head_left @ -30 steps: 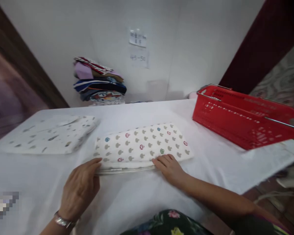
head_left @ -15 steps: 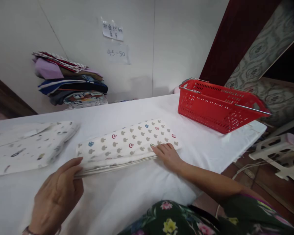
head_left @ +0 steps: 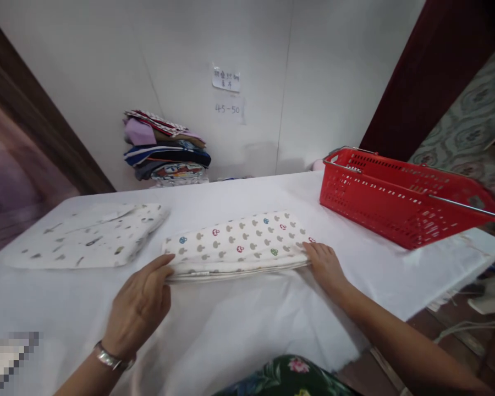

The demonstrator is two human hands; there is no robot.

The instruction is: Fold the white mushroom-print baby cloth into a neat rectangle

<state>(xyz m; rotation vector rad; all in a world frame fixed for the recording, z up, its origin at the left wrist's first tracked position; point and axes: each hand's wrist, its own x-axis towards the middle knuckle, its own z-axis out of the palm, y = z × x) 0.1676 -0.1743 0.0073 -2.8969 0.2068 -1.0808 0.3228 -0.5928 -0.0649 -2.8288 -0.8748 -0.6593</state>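
A folded white cloth [head_left: 239, 239] printed with grey, red, blue and green mushrooms lies on the table in front of me, its layered long edge facing me. My left hand [head_left: 142, 300] pinches the near left corner, thumb below and fingers on top. At the opposite end, my right hand [head_left: 325, 269] has its fingers closed over the near right corner; its thumb is hidden. To the left rests a second folded white cloth [head_left: 78, 236] with small dark and grey prints, apart from both hands.
A red plastic basket [head_left: 379, 203] with metal handles stands on the white-covered table [head_left: 247, 324] at the right. Against the wall at the back left is a stack of folded fabrics [head_left: 167, 148]. Handwritten paper signs [head_left: 226, 80] hang above. A white stool [head_left: 493, 297] is beyond the right edge.
My right hand has slid right along the near edge to the mushroom cloth's corner. My left hand stays at the left corner. The camera view has turned left.
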